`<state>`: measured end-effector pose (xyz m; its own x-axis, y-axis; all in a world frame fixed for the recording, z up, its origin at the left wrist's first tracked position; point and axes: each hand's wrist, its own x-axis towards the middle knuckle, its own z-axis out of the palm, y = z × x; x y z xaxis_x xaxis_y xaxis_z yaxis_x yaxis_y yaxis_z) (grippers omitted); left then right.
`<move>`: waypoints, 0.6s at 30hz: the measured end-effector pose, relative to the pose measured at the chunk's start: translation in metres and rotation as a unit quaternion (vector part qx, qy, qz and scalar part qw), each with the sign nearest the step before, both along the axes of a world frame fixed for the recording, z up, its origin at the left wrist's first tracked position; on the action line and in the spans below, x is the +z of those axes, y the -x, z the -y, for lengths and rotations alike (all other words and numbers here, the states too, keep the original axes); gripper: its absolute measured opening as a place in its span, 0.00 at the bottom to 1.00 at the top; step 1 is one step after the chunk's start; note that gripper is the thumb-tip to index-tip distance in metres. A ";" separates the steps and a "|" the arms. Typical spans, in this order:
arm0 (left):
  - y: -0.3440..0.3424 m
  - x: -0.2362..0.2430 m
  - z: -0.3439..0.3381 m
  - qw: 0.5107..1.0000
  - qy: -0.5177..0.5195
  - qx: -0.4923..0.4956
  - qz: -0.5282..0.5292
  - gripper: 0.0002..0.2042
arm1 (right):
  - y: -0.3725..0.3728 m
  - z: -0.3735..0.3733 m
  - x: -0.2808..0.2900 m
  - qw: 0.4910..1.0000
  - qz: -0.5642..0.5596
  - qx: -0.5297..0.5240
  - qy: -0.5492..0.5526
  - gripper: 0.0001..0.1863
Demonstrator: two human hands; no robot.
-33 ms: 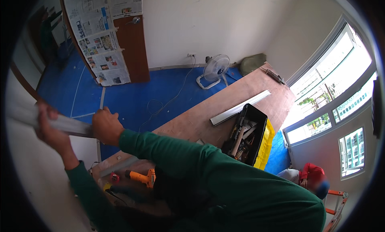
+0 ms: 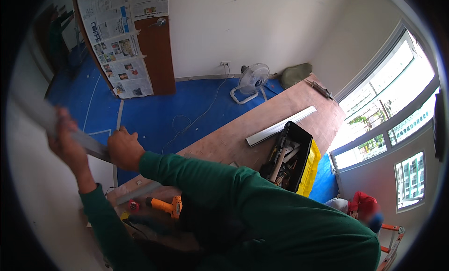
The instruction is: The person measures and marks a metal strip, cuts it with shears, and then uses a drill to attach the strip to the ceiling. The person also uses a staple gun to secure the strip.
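Observation:
A long, pale grey strip (image 2: 93,146), perhaps a trim length, slants from the upper left down to the right between my hands. My left hand (image 2: 70,147) is wrapped round it partway along, slightly blurred. At its lower right end, my right hand (image 2: 125,149) is closed on the strip, knuckles up. Both arms wear green sleeves. The strip's far end blurs toward the left rim. Below my right forearm, an orange cordless drill (image 2: 163,206) and a small red roll-shaped item (image 2: 134,205) lie on the wooden board (image 2: 220,144).
On the board are a black toolbox (image 2: 306,137) full of tools, white channel strips (image 2: 280,126) and a caulking gun (image 2: 320,89). A fan (image 2: 254,79) stands on blue floor sheeting. A newspaper-covered door (image 2: 159,60) is behind. A person in red (image 2: 365,203) sits near an orange ladder (image 2: 392,243).
The strip has tilted more steeply, its far end rising. My left hand has shifted slightly right with it; my right hand has barely moved.

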<state>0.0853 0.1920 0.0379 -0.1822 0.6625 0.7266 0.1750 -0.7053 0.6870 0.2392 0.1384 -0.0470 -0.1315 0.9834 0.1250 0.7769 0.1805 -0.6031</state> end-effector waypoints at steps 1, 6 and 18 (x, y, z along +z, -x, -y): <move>-0.025 -0.008 0.007 0.999 0.010 -0.022 -0.020 0.18 | 0.007 0.001 -0.010 1.000 0.001 0.024 0.018 0.12; -0.055 0.000 0.014 0.994 0.005 0.012 -0.107 0.19 | -0.016 -0.037 -0.054 0.982 0.028 0.177 -0.056 0.20; 0.095 -0.051 0.004 0.856 -0.002 -0.076 0.511 0.11 | -0.041 -0.025 0.005 0.885 -0.433 0.017 0.170 0.18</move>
<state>-0.0096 0.1878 -0.0127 -0.6359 0.7329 0.2419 -0.6096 -0.6692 0.4249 0.2803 0.1631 -0.0416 -0.1608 0.9809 -0.1093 -0.0051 -0.1115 -0.9937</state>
